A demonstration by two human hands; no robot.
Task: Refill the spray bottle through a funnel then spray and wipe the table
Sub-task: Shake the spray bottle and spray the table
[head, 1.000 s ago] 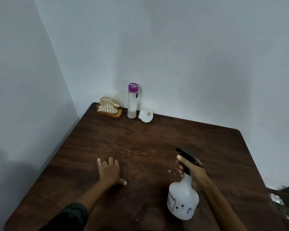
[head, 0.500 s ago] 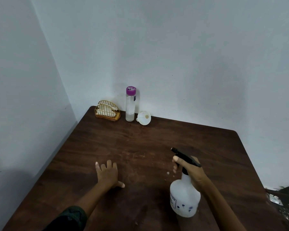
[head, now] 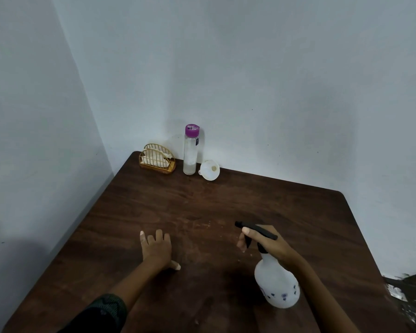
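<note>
My right hand (head: 269, 246) grips the neck and black trigger head of a white spray bottle (head: 277, 284) held over the near right of the dark wooden table (head: 250, 200), nozzle pointing left and away. Flat on the table to its left lies my left hand (head: 156, 248), fingers spread, holding nothing. At the far left corner stand a clear bottle with a purple cap (head: 190, 150) and, lying on its side beside it, a white funnel (head: 210, 170). A gold wire holder with white napkins (head: 157, 159) sits left of the bottle.
Pale walls close the table's far and left sides. Small pale specks and smears mark the tabletop between my hands. Dark clutter (head: 411, 299) shows past the table's right edge.
The view has tilted up a little, so everything sits lower in frame. My right hand and the spray bottle stay in much the same spot; the left hand has not moved.
</note>
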